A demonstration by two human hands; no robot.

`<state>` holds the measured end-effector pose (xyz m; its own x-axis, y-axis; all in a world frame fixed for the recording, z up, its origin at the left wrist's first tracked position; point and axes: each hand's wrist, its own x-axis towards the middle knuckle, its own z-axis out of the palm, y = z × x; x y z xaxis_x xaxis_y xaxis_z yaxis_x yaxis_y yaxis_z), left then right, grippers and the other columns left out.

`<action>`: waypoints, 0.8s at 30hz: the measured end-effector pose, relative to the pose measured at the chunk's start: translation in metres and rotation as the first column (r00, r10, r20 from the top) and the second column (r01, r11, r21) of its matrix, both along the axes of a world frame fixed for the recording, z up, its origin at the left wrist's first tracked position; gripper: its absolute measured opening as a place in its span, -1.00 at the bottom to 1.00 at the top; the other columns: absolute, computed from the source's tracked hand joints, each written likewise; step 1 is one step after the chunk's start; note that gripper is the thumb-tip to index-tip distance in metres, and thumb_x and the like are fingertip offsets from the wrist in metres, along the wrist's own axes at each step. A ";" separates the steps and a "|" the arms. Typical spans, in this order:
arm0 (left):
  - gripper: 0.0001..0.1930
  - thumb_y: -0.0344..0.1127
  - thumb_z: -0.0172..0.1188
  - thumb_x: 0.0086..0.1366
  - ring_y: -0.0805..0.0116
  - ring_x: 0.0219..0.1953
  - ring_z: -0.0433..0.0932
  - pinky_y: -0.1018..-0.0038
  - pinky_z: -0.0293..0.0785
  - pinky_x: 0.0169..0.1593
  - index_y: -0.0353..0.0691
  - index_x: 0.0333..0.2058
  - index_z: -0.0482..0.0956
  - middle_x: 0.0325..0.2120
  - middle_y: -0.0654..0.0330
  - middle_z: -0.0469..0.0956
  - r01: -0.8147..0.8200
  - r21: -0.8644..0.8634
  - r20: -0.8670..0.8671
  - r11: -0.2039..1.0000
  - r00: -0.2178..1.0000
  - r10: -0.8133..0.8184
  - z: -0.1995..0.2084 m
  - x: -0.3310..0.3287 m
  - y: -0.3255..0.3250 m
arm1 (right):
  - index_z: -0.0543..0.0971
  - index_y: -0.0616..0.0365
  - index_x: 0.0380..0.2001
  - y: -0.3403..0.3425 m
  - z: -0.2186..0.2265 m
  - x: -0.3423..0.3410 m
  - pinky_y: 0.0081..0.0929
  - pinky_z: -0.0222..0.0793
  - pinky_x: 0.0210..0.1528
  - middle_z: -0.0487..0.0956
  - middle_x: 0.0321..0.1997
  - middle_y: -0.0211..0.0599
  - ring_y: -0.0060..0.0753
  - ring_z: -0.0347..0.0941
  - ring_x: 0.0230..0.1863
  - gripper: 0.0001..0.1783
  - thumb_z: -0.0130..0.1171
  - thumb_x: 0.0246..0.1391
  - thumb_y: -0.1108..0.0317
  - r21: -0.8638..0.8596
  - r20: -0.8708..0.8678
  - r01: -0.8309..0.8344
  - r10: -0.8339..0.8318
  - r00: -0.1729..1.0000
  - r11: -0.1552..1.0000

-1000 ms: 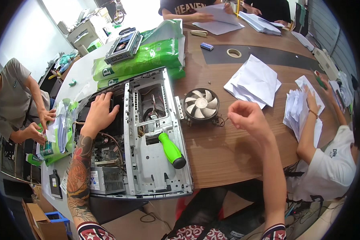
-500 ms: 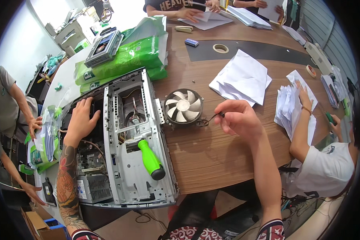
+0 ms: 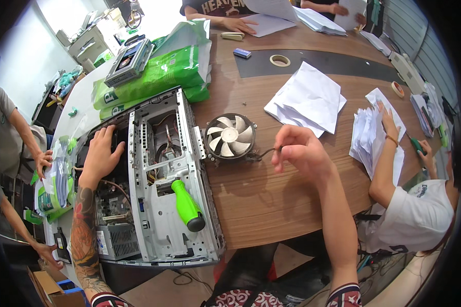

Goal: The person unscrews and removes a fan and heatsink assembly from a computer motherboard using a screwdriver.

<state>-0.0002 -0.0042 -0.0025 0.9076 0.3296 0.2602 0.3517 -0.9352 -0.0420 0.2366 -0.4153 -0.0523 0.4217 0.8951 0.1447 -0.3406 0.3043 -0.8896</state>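
Note:
An opened computer case point(image 3: 161, 240) lies on its side on the table. My left hand point(image 3: 101, 156) rests over its far left part, fingers spread, holding nothing. A cooling fan point(image 3: 230, 136) with pale blades sits on the table beside the case's right edge. From it a thin dark cable point(image 3: 267, 151) runs to my right hand point(image 3: 303, 152), which pinches its end between thumb and fingers above the table. A green screwdriver point(image 3: 187, 205) lies on the case's metal frame, its handle toward me. The power supply point(image 3: 119, 241) shows inside the case near my left forearm.
Green plastic packs point(image 3: 159, 71) carrying a metal drive point(image 3: 130, 61) lie beyond the case. White papers point(image 3: 307, 100), a tape roll point(image 3: 279, 60), a stapler point(image 3: 232, 36) and a small blue box point(image 3: 242, 53) are farther off. Co-workers' hands handle papers around the table.
My right hand has drawn slightly away from the fan, and the cable stretches straighter. My left hand stays on the case. A co-worker across the table has shifted a sheet of paper.

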 end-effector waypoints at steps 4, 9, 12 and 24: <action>-0.43 -0.16 0.20 0.24 -0.12 0.09 0.40 0.14 0.33 0.15 -0.41 0.12 0.36 -0.05 -0.13 0.48 0.016 0.017 -0.003 1.000 1.000 -0.016 0.005 -0.003 0.002 | 0.53 0.24 -0.33 0.001 -0.005 0.005 -0.45 0.53 -0.34 0.64 -0.43 -0.16 -0.37 0.59 -0.45 -0.89 0.22 0.07 0.46 -0.022 0.012 0.044 -0.044 0.999 0.999; -0.42 -0.13 0.18 0.25 -0.05 0.09 0.41 0.14 0.35 0.13 -0.41 0.14 0.35 -0.04 -0.09 0.47 0.008 0.020 -0.036 1.000 0.999 -0.007 0.002 0.004 0.000 | 0.49 0.22 -0.34 -0.003 -0.009 0.005 -0.47 0.49 -0.47 0.57 -0.48 -0.26 -0.43 0.55 -0.48 -0.87 0.19 0.04 0.43 -0.042 -0.008 0.128 -0.128 0.992 0.991; -0.42 -0.11 0.17 0.26 -0.03 0.08 0.41 0.15 0.34 0.13 -0.40 0.14 0.36 -0.06 -0.08 0.48 -0.009 0.026 -0.037 1.000 0.999 0.010 0.001 0.001 0.003 | 0.48 0.21 -0.35 0.000 -0.007 0.006 -0.49 0.44 -0.51 0.52 -0.49 -0.31 -0.46 0.51 -0.49 -0.84 0.13 0.00 0.38 -0.066 0.023 0.128 -0.127 0.992 0.990; -0.51 -0.05 0.14 0.30 0.03 0.07 0.45 0.08 0.21 0.21 -0.29 0.07 0.49 -0.06 -0.02 0.50 -0.122 0.121 0.003 0.985 0.992 0.123 0.007 -0.001 -0.009 | 0.55 0.24 -0.41 0.002 -0.009 0.005 -0.59 0.31 -0.51 0.46 -0.53 -0.42 -0.57 0.39 -0.57 -0.81 0.22 0.10 0.31 -0.189 0.149 0.187 -0.160 0.976 0.964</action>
<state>-0.0012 -0.0132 0.0042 0.8636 0.4044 0.3010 0.4626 -0.8731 -0.1542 0.2417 -0.4137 -0.0614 0.5622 0.8263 0.0340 -0.1744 0.1587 -0.9718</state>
